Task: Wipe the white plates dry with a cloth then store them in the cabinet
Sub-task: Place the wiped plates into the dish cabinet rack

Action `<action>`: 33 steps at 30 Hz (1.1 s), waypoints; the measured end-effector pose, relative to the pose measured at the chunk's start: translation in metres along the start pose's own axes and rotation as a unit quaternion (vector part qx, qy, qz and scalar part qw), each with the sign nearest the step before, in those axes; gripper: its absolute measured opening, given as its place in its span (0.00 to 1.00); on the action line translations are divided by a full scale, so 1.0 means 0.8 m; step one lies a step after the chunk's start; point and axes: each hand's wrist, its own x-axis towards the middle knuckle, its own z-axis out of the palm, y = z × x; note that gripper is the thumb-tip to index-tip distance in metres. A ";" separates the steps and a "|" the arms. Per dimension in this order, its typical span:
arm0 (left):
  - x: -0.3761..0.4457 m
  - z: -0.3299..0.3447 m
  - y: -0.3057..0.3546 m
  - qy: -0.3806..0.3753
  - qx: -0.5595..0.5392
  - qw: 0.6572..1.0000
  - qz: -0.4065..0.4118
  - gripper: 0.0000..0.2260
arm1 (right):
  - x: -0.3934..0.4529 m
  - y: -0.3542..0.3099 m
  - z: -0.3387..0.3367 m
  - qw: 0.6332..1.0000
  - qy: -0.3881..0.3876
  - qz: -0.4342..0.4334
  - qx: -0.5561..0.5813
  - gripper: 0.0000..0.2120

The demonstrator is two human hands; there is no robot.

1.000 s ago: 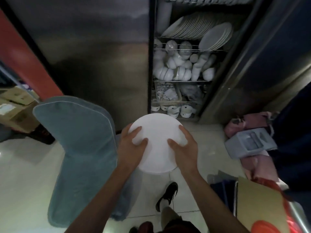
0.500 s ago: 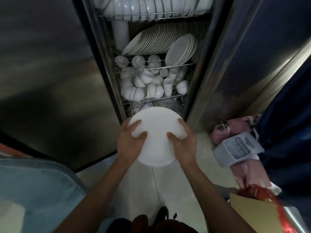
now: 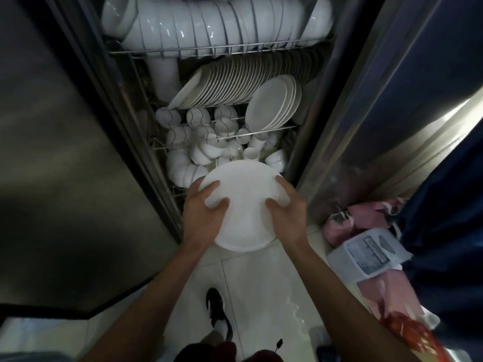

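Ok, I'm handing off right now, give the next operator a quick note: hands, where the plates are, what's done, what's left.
Left hand and right hand each grip a side of the round white plates, a small stack by the look of the lower rim, thumbs on top, held in front of the open steel cabinet.
Inside on wire racks: a row of upright white plates, a smaller leaning set of white plates, white bowls above, white cups below.
Done: earlier plates racked.
Left: slot the held plates in. No cloth in view.

Both arms out front, elbows bent — my left hand (image 3: 203, 213) & right hand (image 3: 285, 215) curled inward (thumbs on top), each gripping one side of the plate (image 3: 241, 202).
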 end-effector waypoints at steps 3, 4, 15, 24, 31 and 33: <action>0.062 0.009 -0.006 -0.007 -0.013 1.000 0.001 0.17 | 0.047 -0.013 0.026 1.000 0.005 0.000 -0.013 0.29; 0.081 0.012 -0.007 -0.012 -0.017 1.000 -0.003 0.17 | 0.061 -0.018 0.034 1.000 0.005 -0.002 -0.014 0.30; 0.237 0.043 -0.003 0.004 -0.080 0.997 -0.019 0.16 | 0.222 -0.056 0.081 0.995 0.019 0.082 0.048 0.19; 0.329 0.082 0.007 0.006 -0.066 0.996 -0.063 0.19 | 0.324 -0.073 0.099 0.980 -0.079 0.116 0.140 0.25; 0.370 0.125 0.019 0.033 -0.107 0.991 -0.076 0.19 | 0.378 -0.091 0.103 0.986 -0.092 0.047 0.132 0.34; 0.377 0.136 0.014 0.028 -0.107 0.991 -0.070 0.21 | 0.393 -0.092 0.106 0.987 -0.074 0.047 0.133 0.34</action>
